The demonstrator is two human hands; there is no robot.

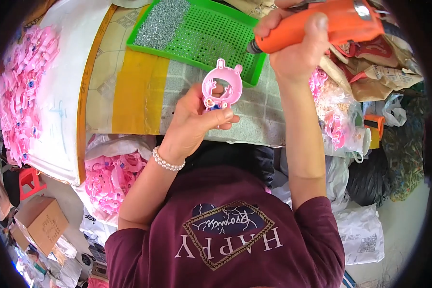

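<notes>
My left hand (193, 121) holds a pink plastic toy part (221, 85) shaped like an animal head with two ears, upright over the table (139, 91). A pearl bracelet (167, 160) circles that wrist. My right hand (295, 45) grips an orange electric screwdriver (321, 25), its dark tip pointing left, just above and right of the pink part. The tip is apart from the part. Right behind both lies a green perforated tray (211, 36) with a heap of small metal screws (163, 21) in its left end.
A white board at the left carries a pile of pink parts (24, 91). A plastic bag of pink parts (111, 177) hangs below the table edge. More pink parts in a clear bag (333, 115), brown bags, cardboard boxes (41, 223) and white sacks surround me.
</notes>
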